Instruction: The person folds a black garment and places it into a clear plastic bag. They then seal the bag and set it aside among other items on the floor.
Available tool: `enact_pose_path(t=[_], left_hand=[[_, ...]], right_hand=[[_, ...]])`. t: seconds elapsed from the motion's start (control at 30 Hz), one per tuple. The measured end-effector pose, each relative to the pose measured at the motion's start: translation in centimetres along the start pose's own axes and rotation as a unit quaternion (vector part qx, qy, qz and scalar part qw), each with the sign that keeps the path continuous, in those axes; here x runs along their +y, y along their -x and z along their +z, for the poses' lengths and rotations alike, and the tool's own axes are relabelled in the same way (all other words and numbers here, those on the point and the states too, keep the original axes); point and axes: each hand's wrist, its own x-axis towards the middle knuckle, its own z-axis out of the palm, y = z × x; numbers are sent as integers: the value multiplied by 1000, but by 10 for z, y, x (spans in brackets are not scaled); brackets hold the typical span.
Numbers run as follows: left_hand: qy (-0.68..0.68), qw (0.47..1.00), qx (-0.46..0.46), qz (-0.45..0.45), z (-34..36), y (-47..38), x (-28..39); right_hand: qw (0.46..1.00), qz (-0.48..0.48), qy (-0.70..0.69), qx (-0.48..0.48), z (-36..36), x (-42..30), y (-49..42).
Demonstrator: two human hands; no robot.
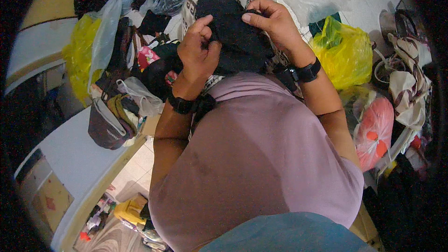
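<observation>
A black cloth [232, 38], perhaps a knitted garment, lies spread across my lap over patterned trousers [190, 8]. At its upper right edge my right hand [278, 22] pinches the fabric between thumb and forefinger. My left hand [199, 45] is at the cloth's left side, with its fingers curled and the forefinger partly extended. Whether any fabric is caught in those left fingers is hidden. Both wrists wear black bands, and the cloth's lower edge meets my pink shirt [255, 129].
To the left are a yellow plastic bag [78, 56], a clear bag [108, 35] and piled clothes. Dark caps [106, 126] sit on a white surface [77, 140]. On the right stand another yellow bag [344, 54], a wrapped pink bundle [374, 133] and a cream fabric item [407, 87].
</observation>
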Motion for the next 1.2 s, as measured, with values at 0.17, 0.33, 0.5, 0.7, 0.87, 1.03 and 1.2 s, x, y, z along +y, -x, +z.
enact_pose_path(t=[0.17,0.33,0.5,0.7,0.87,1.03,1.2], left_hand=[[-31,998,-3,58,3,-2,-3],[-48,992,-33,111,-2,-10,0],[-52,993,-62,85,-1,-9,5],[-97,989,-44,99,-1,-13,-3],[180,981,-5,-70,-15,-13,-14],[314,947,23,-64,-12,-19,-19],[229,971,60,24,-13,-28,-8]], right_hand=[[961,64,-269,-13,-4,-1,6],[989,13,-135,-66,2,-11,7],[995,-95,23,-37,19,-18,14],[973,-8,-229,-12,8,-16,15],[947,-21,-320,24,-9,-16,15],[997,-2,-45,68,7,-9,14],[990,-55,126,38,18,-5,12]])
